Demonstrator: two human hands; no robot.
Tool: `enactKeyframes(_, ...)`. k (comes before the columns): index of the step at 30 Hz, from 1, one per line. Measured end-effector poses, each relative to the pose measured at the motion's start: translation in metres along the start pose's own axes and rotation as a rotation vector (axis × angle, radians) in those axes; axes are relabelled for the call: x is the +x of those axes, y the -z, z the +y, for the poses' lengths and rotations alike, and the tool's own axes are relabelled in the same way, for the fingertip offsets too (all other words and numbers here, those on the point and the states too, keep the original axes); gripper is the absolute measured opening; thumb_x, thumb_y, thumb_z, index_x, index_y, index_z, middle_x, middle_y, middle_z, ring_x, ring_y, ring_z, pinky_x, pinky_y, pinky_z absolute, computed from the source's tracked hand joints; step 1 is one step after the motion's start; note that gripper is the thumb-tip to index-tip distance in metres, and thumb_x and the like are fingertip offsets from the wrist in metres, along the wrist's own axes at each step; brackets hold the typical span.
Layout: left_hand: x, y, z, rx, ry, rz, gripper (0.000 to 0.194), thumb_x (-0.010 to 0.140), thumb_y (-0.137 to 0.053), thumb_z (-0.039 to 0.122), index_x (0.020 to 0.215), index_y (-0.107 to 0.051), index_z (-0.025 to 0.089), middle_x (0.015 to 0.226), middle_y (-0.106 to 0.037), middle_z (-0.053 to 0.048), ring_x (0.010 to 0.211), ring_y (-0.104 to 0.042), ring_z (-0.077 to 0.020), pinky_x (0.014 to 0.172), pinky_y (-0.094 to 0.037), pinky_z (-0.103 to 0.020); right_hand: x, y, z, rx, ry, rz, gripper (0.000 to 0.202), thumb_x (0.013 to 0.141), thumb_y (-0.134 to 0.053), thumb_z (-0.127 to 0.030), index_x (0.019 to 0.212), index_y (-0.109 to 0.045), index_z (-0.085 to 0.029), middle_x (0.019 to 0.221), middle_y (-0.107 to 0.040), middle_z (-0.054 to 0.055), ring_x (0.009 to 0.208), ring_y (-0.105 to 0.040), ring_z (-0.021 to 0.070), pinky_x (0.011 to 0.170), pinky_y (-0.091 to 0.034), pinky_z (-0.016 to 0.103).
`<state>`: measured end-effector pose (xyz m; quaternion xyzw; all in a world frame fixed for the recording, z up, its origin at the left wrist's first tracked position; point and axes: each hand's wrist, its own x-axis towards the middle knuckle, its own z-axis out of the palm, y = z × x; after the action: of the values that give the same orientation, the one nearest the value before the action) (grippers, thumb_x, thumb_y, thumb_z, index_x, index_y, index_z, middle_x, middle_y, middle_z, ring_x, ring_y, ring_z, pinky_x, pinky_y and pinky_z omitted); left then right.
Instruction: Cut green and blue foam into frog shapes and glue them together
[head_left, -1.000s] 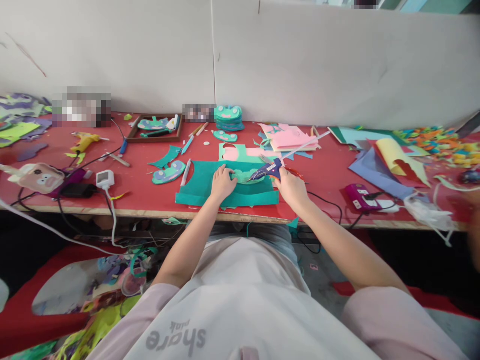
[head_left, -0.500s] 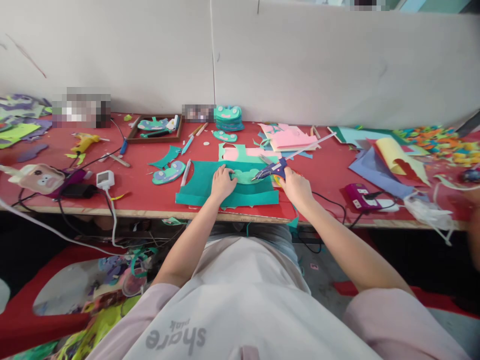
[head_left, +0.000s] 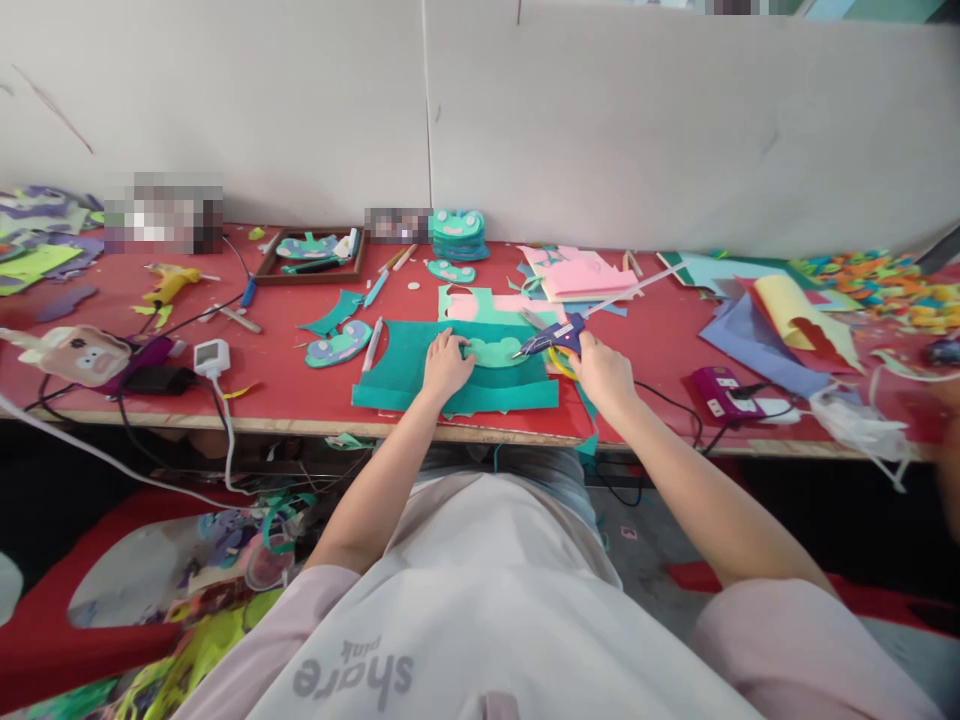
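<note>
A dark teal felt sheet point(head_left: 405, 375) lies at the table's front edge, its near side folded up. On it rests a light green felt cutout point(head_left: 495, 352) with a wavy outline. My left hand point(head_left: 448, 365) is at the cutout's left end, fingers bent and closed on its edge, pressing against the sheet. In my right hand point(head_left: 606, 378) is a blue hot glue gun point(head_left: 559, 335), a long clear glue stick point(head_left: 645, 285) jutting from its back. The nozzle is at the cutout's right end; whether they touch I cannot tell. Yellow-handled scissors point(head_left: 561, 362) lie partly under the gun.
A stack of teal felt faces point(head_left: 457, 235) stands by the wall. A wooden tray point(head_left: 262, 270) and yellow glue gun point(head_left: 176, 285) are left. A purple power socket point(head_left: 716, 395) with cables, pink felt point(head_left: 581, 275) and colourful scraps point(head_left: 877, 285) lie right.
My right hand has drawn the glue gun slightly right, its nozzle sliding toward the cutout's right end. More of the scissors' yellow handle shows. My left hand stays in place.
</note>
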<state>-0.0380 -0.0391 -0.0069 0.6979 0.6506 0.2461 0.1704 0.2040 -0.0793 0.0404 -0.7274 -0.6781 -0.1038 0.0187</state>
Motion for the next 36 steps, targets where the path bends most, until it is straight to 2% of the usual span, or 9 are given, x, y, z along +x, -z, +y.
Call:
enactKeyframes(9, -0.002, 0.004, 0.003, -0.013, 0.005, -0.014, 0.028, 0.082, -0.049, 0.026, 0.108, -0.055, 0.020, 0.147, -0.037, -0.011, 0.139, -0.030, -0.0232, 0.114, -0.024, -0.039, 0.003, -0.005, 0.010, -0.043, -0.008, 0.038, 0.026, 0.092, -0.040, -0.031, 0.110, -0.048, -0.013, 0.096, -0.065, 0.014, 0.078, -0.063, 0.0241, 0.058, -0.034, 0.028)
enactKeyframes(18, -0.001, 0.001, 0.000, -0.012, 0.000, -0.002, 0.028, 0.081, -0.050, 0.026, 0.108, -0.055, 0.021, 0.147, -0.038, -0.010, 0.139, -0.031, -0.0227, 0.115, -0.025, -0.039, 0.005, -0.006, 0.006, -0.049, -0.012, 0.091, 0.024, 0.093, -0.039, -0.028, 0.108, -0.047, -0.013, 0.093, -0.065, 0.014, 0.075, -0.063, 0.0236, 0.057, -0.033, 0.028)
enactKeyframes(36, 0.000, -0.001, -0.002, -0.013, -0.005, 0.005, 0.028, 0.081, -0.049, 0.027, 0.108, -0.055, 0.021, 0.147, -0.038, -0.010, 0.139, -0.031, -0.0229, 0.114, -0.025, -0.040, 0.007, -0.003, -0.003, -0.040, -0.027, 0.070, 0.024, 0.094, -0.039, -0.029, 0.110, -0.046, -0.013, 0.095, -0.064, 0.014, 0.077, -0.064, 0.0225, 0.057, -0.033, 0.027)
